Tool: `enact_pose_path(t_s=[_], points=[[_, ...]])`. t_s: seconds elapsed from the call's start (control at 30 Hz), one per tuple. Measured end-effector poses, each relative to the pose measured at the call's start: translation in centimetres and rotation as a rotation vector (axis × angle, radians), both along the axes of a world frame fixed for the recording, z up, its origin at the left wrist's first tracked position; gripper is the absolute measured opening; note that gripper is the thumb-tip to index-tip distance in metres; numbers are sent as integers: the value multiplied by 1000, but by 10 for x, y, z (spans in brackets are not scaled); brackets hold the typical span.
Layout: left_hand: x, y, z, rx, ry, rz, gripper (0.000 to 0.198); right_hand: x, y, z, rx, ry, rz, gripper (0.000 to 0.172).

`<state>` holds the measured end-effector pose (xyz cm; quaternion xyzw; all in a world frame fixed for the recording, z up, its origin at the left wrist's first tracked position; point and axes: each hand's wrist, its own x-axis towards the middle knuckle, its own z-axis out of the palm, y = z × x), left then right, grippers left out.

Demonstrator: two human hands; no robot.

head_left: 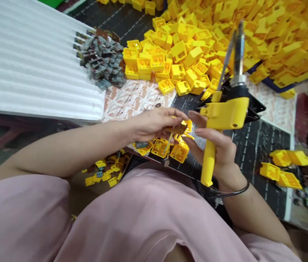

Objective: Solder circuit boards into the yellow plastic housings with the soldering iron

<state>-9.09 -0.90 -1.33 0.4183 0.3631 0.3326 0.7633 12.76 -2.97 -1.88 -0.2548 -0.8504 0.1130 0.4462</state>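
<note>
Mid-unit here. Left hand (160,123): fingers pinched on a small brown piece (179,128), over the front edge of the desk (268,198). Pale wire (168,145) hangs below it, small round disc (166,162) at the lower end, outside any housing. Exact joint is blurred, can't tell if it's soldered.

Right hand (222,147): yellow soldering gun (226,114) lodged in it, handle down, metal tip up and away from the work. Thumb and forefinger reach toward the brown piece; can't tell if they touch it.

Under my fingers: a few yellow housings (179,152) at the desk edge, cavities up. A small grey part (141,144) sits at the leftmost one.

Status, my read: unit in hand not finished, since the disc dangles loose. Front of the big housing pile (179,51) shows some with metal bits inside, so maybe those are part-fitted; deeper in, can't tell. Grey boards (104,62) are heaped loose beside the white foam sheet (39,65), so plenty looks left. Four more housings (279,160) lie off to my right. Overall count done vs left: not readable.
</note>
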Motion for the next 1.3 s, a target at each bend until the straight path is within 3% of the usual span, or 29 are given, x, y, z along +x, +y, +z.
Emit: enact_pose_path(t_s=[0.1, 0.17, 0.27, 0.4, 0.5, 0.63, 0.77, 0.87, 0.93, 1.1, 1.3], points=[[17, -10, -10, -142, -59, -81, 31, 4, -6, -4, -16, 79, -6, 47], [15, -14, -14, -112, -40, -123, 45, 8, -10, -5, -15, 113, -60, 45], [4, -18, -14, 229, 143, -54, 55, 12, -17, -4, -114, 160, -153, 41], [2, -27, -4, 761, 417, 110, 45, 9, -26, -4, -229, 232, -190, 36], [8, -32, -3, 844, 402, 124, 43, 5, -30, -4, -235, 252, -247, 35], [9, -35, -20, 797, 373, 294, 47, 5, -32, 0, -235, 330, -301, 30], [11, -39, -33, 1178, 660, 224, 50, 6, -31, 2, -211, 349, -307, 29], [20, -37, -30, 1416, 737, 279, 46, 4, -32, 0, -212, 347, -309, 30], [28, -33, -22, 1372, 654, 367, 37, 2, -34, -1, -209, 375, -302, 33], [41, -28, -1, 766, 369, 404, 39, 0, -38, -5, -211, 357, -317, 36], [52, -27, -11, 518, 136, 346, 45, -5, -34, -21, -161, 290, -271, 39]])
